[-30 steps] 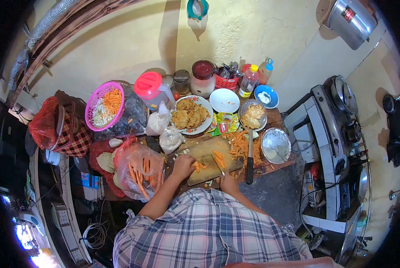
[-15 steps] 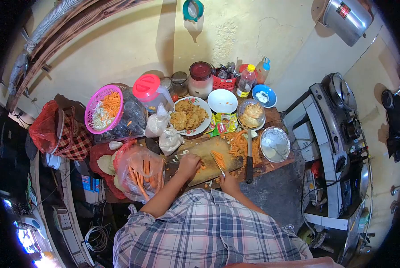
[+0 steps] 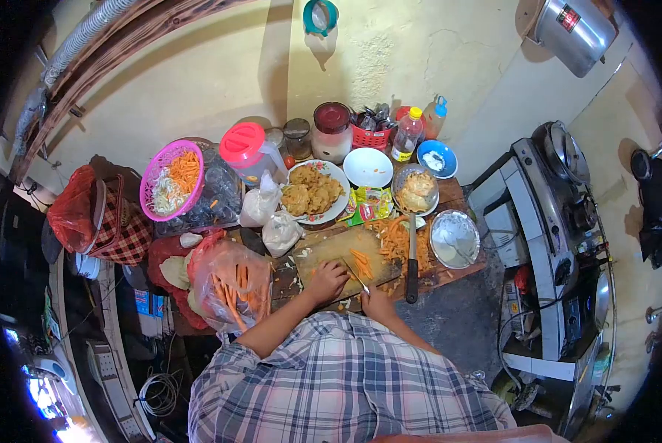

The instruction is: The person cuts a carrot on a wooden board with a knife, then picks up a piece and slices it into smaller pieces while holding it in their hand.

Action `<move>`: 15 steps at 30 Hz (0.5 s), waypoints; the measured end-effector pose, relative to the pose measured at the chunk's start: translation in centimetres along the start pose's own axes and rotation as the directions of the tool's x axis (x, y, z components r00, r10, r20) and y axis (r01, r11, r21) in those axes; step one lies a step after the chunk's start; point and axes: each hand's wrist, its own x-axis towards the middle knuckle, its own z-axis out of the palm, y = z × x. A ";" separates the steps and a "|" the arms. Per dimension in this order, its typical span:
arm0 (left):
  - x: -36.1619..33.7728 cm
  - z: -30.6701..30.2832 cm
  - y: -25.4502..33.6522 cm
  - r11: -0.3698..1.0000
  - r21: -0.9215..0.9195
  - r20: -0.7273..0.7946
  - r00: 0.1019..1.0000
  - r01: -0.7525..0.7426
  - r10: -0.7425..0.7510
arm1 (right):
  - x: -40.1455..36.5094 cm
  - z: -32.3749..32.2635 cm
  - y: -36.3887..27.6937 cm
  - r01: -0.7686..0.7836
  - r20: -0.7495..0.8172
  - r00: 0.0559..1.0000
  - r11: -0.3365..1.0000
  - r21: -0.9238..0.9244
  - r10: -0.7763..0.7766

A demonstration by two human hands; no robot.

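My right hand (image 3: 377,303) is closed around the handle of a knife (image 3: 357,275), whose thin blade points up and left across the wooden cutting board (image 3: 320,255). Just left of the blade, my left hand (image 3: 328,282) presses down on the board with curled fingers. They close over a carrot, which they mostly hide. Cut carrot sticks (image 3: 361,262) lie in a small pile to the right of the blade. Beyond the board's right end is a heap of carrot shreds or peelings (image 3: 393,240). A clear plastic bag of carrots (image 3: 231,284) sits left of my left arm.
A pink basket (image 3: 172,181) holds shredded carrot and white shreds. Behind the board stand a plate of fritters (image 3: 314,190), a white bowl (image 3: 368,167) and a pan with a black handle (image 3: 413,280). A batter bowl (image 3: 455,238) is at right, near the stove (image 3: 545,184).
My left hand has moved right along the board, closer to the knife. The blade has shifted slightly left, away from the pile of carrot sticks.
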 end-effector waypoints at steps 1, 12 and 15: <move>-0.2 0.0 0.0 1.000 0.001 -0.002 1.000 0.003 -0.003 | 0.0 -0.2 -0.2 -0.007 0.025 1.000 1.000 -0.001 0.007; -0.6 0.0 0.4 0.997 0.025 0.052 0.996 0.073 -0.074 | 0.2 -0.8 -0.5 -0.013 0.085 0.996 0.997 -0.082 0.020; -0.6 0.1 0.3 0.997 0.034 0.049 0.996 0.067 -0.069 | 1.0 0.3 0.0 0.016 0.066 0.998 0.998 -0.066 -0.012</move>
